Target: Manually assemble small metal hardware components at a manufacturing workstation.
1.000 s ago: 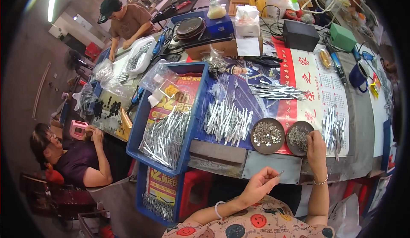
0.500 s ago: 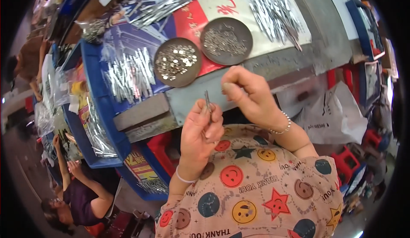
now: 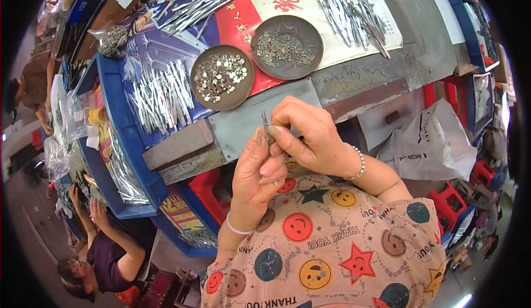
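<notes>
I see the hands together mid-frame: the left hand [image 3: 253, 171] pinches a thin metal piece [image 3: 265, 121], tip upward, lower end hidden. The right hand [image 3: 311, 137] touches it, but its thumb blocks my view, so I can't tell whether it grips too. Beyond, on the table [image 3: 359, 84], sit two dark dishes [image 3: 235, 100]; the silver strips [image 3: 354, 12], upper right, run off the top edge.

Here's the slim metal piece [image 3: 264, 120], nearly upright!
Grey, its tip shows before the flat metal plate [image 3: 235, 135], lower end hidden.
</notes>
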Tool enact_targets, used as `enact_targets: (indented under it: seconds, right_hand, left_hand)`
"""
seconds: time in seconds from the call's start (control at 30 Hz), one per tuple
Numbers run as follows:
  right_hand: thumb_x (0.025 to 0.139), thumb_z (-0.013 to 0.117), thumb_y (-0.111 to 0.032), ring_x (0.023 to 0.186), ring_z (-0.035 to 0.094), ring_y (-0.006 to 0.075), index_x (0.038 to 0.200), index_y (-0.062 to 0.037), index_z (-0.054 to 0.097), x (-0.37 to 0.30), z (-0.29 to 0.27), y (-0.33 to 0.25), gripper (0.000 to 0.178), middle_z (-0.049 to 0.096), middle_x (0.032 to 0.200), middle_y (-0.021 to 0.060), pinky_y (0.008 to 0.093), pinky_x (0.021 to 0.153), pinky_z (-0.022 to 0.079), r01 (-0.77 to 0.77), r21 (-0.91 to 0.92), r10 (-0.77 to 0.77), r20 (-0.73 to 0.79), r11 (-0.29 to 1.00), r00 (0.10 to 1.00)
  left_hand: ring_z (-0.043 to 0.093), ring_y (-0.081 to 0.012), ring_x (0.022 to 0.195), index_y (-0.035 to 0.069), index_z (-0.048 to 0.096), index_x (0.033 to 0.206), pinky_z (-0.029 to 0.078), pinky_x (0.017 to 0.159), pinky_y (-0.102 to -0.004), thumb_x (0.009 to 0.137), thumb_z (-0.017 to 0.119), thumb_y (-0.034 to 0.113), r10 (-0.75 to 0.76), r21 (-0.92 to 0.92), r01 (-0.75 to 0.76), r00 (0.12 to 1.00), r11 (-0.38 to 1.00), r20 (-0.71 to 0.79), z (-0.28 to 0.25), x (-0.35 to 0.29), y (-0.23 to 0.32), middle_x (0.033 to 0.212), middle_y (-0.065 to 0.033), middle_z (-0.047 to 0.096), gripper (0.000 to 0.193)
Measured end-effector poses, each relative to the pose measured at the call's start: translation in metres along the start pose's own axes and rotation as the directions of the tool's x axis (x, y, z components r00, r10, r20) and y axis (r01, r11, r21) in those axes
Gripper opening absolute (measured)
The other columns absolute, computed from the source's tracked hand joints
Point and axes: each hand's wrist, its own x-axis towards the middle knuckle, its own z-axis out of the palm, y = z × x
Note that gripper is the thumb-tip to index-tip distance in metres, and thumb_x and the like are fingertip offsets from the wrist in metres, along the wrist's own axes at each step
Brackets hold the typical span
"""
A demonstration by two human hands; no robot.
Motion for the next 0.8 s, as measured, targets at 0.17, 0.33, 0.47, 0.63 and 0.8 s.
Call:
enact_targets:
  seconds: [0.17,0.33,0.47,0.63,0.8]
  right_hand:
    - [0.078,0.059,-0.002,0.065,0.051,0.032,0.079,-0.001,0.047,0.002,0.004,0.005,0.012,0.049,0.073,0.0128,0.0376,0.058,0.043,0.049,-0.034,-0.049,-0.006,0.998,0.999]
    - [0.075,0.061,-0.002,0.064,0.051,0.0321,0.078,-0.0016,0.047,0.005,0.008,0.002,0.014,0.048,0.071,0.0132,0.0387,0.057,0.043,0.132,-0.194,-0.131,0.021,0.972,0.991]
    - [0.074,0.062,0.001,0.064,0.052,0.0323,0.079,-0.0013,0.049,0.006,0.006,-0.011,0.014,0.05,0.072,0.0132,0.0392,0.058,0.044,0.142,-0.247,-0.122,0.097,0.959,0.988]
    - [0.076,0.061,0.003,0.066,0.056,0.0287,0.079,-0.0006,0.052,0.004,-0.004,-0.018,0.01,0.055,0.074,0.0129,0.0342,0.059,0.046,-0.026,-0.149,0.043,0.116,0.989,0.992]
    - [0.075,0.061,0.002,0.065,0.054,0.0258,0.076,0.0003,0.051,0.01,-0.007,-0.035,0.01,0.054,0.073,0.012,0.0313,0.06,0.044,-0.09,-0.133,0.115,0.197,0.987,0.974]
  left_hand:
    - [0.041,-0.0034,0.051,0.004,0.052,0.103,0.032,0.04,-0.0146,0.097,0.049,0.022,-0.012,0.002,0.012,1.0,1.0,-0.015,-0.004,0.004,0.004,0.082,-0.0039,0.051,0.019]
    - [0.043,-0.0047,0.051,0.008,0.051,0.094,0.033,0.042,-0.0155,0.095,0.053,0.023,0.114,0.251,-0.11,0.994,0.962,0.001,-0.005,0.003,0.005,0.076,-0.0029,0.053,0.015]
    - [0.048,-0.0071,0.053,0.01,0.046,0.084,0.035,0.045,-0.0178,0.093,0.056,0.021,0.284,0.543,-0.241,0.959,0.804,0.004,0.002,-0.005,0.002,0.075,-0.004,0.057,0.018]
    - [0.045,-0.0068,0.05,0.009,0.047,0.084,0.033,0.042,-0.0187,0.093,0.056,0.023,0.185,0.489,-0.171,0.983,0.855,0.021,0.003,0.0,0.001,0.071,-0.0024,0.054,0.019]
    - [0.053,-0.0085,0.052,0.006,0.046,0.085,0.041,0.045,-0.0195,0.092,0.057,0.019,0.276,0.572,-0.301,0.952,0.763,0.133,-0.001,-0.004,-0.005,0.072,-0.0031,0.055,0.019]
